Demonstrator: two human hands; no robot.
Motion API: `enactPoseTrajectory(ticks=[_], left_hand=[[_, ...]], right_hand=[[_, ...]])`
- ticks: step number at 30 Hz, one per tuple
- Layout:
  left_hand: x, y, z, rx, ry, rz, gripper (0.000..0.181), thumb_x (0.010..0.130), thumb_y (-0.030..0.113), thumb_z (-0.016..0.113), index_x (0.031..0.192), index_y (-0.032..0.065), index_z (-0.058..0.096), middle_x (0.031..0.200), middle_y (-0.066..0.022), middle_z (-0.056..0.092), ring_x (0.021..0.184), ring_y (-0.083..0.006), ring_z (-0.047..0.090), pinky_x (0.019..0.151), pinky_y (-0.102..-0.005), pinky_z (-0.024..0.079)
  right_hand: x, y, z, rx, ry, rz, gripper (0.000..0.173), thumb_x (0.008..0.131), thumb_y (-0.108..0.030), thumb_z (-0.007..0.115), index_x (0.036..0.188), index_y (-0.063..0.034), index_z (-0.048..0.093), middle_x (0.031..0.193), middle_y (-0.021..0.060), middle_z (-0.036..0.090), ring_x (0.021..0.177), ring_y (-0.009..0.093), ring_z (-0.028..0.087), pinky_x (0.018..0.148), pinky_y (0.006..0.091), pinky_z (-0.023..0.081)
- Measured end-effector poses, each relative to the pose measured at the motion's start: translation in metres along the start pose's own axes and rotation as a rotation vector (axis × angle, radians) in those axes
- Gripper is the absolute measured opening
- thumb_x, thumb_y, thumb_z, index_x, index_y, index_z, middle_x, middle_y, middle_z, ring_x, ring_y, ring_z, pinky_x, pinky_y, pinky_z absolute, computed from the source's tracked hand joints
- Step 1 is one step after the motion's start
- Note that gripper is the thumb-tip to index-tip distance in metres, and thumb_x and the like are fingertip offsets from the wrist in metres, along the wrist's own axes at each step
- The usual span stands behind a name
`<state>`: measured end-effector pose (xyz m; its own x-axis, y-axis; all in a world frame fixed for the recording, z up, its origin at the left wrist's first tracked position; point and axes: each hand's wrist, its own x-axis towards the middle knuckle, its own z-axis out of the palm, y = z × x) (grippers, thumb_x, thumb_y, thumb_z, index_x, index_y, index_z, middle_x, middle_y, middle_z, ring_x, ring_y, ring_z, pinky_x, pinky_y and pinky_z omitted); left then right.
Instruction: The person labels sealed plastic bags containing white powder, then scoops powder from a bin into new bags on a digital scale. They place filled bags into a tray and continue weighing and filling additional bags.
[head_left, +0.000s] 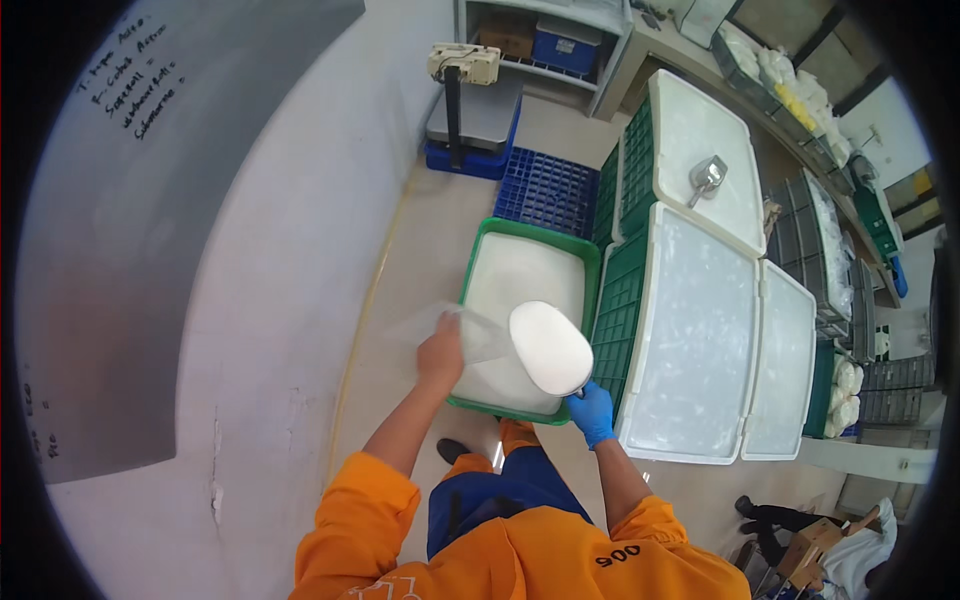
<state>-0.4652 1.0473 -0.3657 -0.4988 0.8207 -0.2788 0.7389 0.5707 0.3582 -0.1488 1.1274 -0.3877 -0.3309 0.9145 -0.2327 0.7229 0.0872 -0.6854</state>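
My bare left hand (440, 356) grips a transparent plastic bag (484, 337), which spreads out on both sides of my fingers. In a blue glove, my right hand (592, 416) holds a scoop (576, 392) by its handle. White powder or fine granules (550, 347) fill the scoop nearly to its rim. Both hands are above a green plastic crate (592, 264) on the floor, with the scoop just right of the bag. More of the same white material (525, 274) covers the inside of the crate. The scoop's handle is mostly hidden by my glove.
Green crates with white lids (694, 337) stand close on the right; a metal scoop (707, 178) lies on one. Ahead are a blue plastic pallet (551, 187) and a platform scale (476, 112). A wall (300, 225) runs along the left. At lower right, a person (862, 551) handles a cardboard box (810, 551).
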Motion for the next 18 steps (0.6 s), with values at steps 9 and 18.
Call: enactPoseTrajectory(ticks=[9,18], left_hand=[[0.041,0.065,0.005,0.120,-0.318,0.317,0.074,0.081,-0.003,0.058,0.150,0.0085,0.032,0.164,-0.0095,0.016,0.097,-0.0385,0.067,0.083,-0.0471,0.056],[0.061,0.067,0.011,-0.188,-0.147,0.209,0.084,0.075,-0.005,0.057,0.152,-0.0005,0.023,0.161,-0.0175,0.023,0.115,-0.0412,0.059,0.096,-0.0444,0.051]], right_hand=[[0.055,-0.064,0.005,-0.485,-0.216,-0.090,0.027,0.085,-0.029,0.064,0.094,-0.0049,0.072,0.092,0.0227,0.070,0.088,0.041,0.068,0.077,0.0489,0.055],[0.088,-0.179,-0.106,-0.979,-0.430,-0.374,0.018,0.085,-0.021,0.063,0.085,-0.0070,0.075,0.088,0.0187,0.072,0.088,0.034,0.071,0.073,0.0446,0.057]])
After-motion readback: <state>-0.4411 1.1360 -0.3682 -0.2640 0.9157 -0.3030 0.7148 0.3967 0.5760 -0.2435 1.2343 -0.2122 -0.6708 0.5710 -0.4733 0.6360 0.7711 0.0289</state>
